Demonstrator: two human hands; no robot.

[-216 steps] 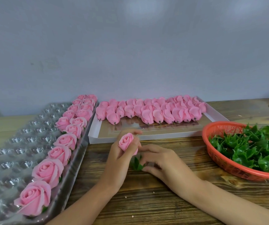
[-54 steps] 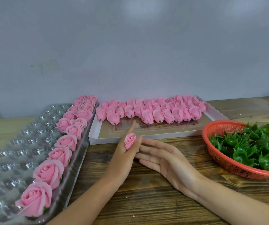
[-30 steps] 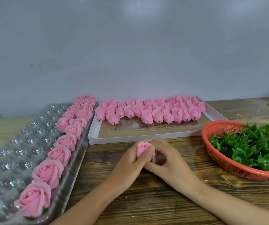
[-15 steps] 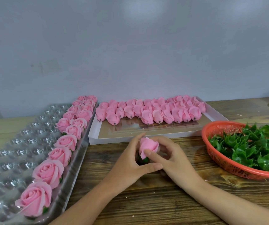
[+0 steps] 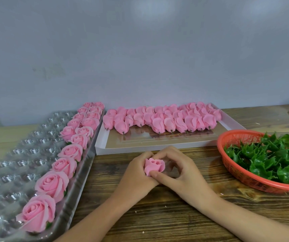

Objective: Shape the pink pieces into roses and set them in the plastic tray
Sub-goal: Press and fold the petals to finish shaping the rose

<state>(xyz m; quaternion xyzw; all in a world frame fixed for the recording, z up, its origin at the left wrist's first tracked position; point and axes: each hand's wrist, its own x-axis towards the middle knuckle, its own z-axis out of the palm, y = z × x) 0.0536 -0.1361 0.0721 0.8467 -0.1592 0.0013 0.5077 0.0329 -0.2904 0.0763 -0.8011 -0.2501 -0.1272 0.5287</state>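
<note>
A pink rose (image 5: 153, 165), its petals partly spread, sits between both hands just above the wooden table. My left hand (image 5: 136, 173) cups it from the left and below; my right hand (image 5: 178, 170) wraps it from the right, thumb pressing its front petal. Its base is hidden by my fingers. The clear plastic tray (image 5: 9, 163) lies at the left, with several finished roses (image 5: 65, 165) lined along its right side. Several closed pink pieces (image 5: 161, 120) lie in a row at the back of a white flat box (image 5: 157, 145).
An orange basket (image 5: 234, 166) holding several green leaf cups (image 5: 269, 159) stands at the right. A grey wall rises behind the table. Small crumbs dot the wood near my forearms. Something dark pokes in at the far right edge.
Both hands have closed tighter around the rose, and its petals have spread wider. Earlier my left hand held the closed bud alone, and the right hand joined it.
</note>
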